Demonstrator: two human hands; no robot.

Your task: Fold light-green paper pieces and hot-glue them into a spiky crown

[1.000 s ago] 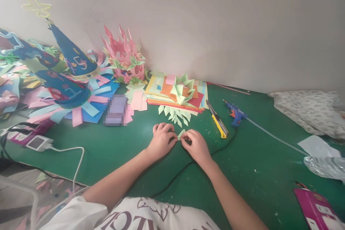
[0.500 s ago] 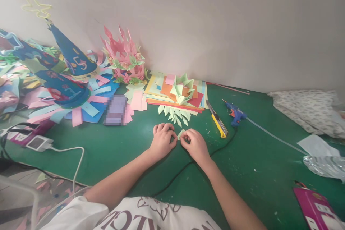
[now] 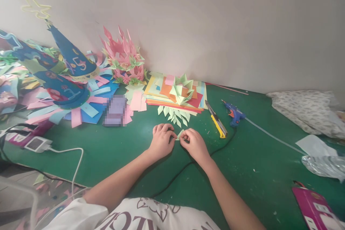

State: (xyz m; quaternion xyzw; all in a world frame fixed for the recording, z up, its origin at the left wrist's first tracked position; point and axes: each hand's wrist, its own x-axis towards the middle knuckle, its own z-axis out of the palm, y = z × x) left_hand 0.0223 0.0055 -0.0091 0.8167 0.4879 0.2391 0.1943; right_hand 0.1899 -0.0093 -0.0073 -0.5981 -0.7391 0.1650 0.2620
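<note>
A small piece of pale green paper (image 3: pixel 180 134) is pinched at the middle of the frame between the left hand (image 3: pixel 161 142) and the right hand (image 3: pixel 194 144), just above the green table (image 3: pixel 242 172). Only a narrow, pointed sliver of it is seen between the curled fingers; the rest is hidden by the knuckles, so its full shape cannot be told. It appears folded, with a light, matte surface of the same tint as the pointed green paper pieces (image 3: pixel 175 114) fanned out just above the hands. Both hands are closed on the paper, fingertips pressed together on its two ends, with the heels of the hands lying on the table.

Above those pieces, a stack of coloured sheets (image 3: pixel 194 97) is seen with a folded green paper star (image 3: pixel 182 91) on top. To the right of centre a yellow utility knife (image 3: pixel 217 124) and a blue glue gun (image 3: pixel 234 113) are laid side by side. In the upper left, blue paper cones (image 3: pixel 72 55) and a pink spiked paper flower (image 3: pixel 122 55) are set against the wall.
</note>
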